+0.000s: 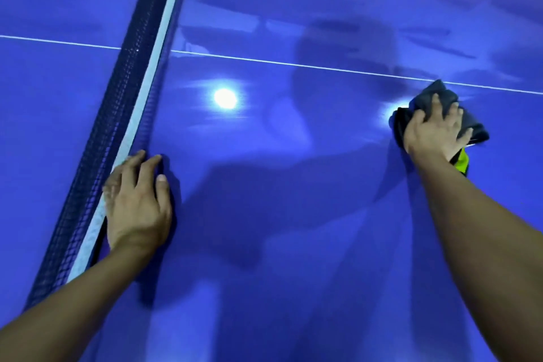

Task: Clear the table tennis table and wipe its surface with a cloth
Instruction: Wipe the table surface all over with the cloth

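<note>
The blue table tennis table (264, 214) fills the view, its glossy top reflecting ceiling lights. My right hand (433, 129) presses a crumpled dark grey cloth (473, 126) with a yellow-green patch flat onto the surface at the right, just below the white centre line (293, 64). My left hand (138, 200) lies palm down on the table with fingers spread, touching the white top band of the dark net (123, 114).
The net runs diagonally from the top centre down to the lower left and stands as a barrier between the two table halves. No loose objects show on the visible surface.
</note>
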Tool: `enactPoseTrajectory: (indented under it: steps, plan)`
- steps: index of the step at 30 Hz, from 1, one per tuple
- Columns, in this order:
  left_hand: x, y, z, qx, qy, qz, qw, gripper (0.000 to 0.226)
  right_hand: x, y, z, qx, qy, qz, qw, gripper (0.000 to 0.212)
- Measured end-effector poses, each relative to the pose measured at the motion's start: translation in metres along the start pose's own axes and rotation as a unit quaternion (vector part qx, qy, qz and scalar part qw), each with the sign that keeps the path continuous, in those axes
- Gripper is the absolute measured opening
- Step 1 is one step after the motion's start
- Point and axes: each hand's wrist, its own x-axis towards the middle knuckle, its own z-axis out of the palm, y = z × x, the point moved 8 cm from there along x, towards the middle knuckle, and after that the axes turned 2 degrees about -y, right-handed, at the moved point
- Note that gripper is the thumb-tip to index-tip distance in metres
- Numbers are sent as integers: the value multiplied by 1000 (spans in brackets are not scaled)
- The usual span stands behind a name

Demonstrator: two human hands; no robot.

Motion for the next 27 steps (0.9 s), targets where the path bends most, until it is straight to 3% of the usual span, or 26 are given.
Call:
enactPoseTrajectory:
  steps: [3,6,10,13,15,18,23,27]
  plan:
    - [3,-2,0,6,-3,-2,1000,41,-28,-65,16,6,7,-32,999,62]
    - [3,-1,2,14,-10,-7,1000,46,-91,-186,48,-4,1,-166,986,62]
    - [4,-2,2,23,2,12,1000,44,-223,-352,103,-35,-39,-381,923,63]
    - [4,-4,5,20,7,18,1000,43,-287,-405,122,-31,-92,-463,881,61]
    - [3,-2,3,9,12,33,999,42,-286,-397,119,-39,-97,-467,878,61]
    - [4,0,2,5,25,38,999,42,-232,-337,100,-30,-64,-406,911,62]
    - [4,3,4,-20,17,26,999,43,-91,-150,32,-40,-1,-225,973,64]
    - [6,3,4,-8,32,27,999,42,-12,1,-10,-39,1,-90,995,65]
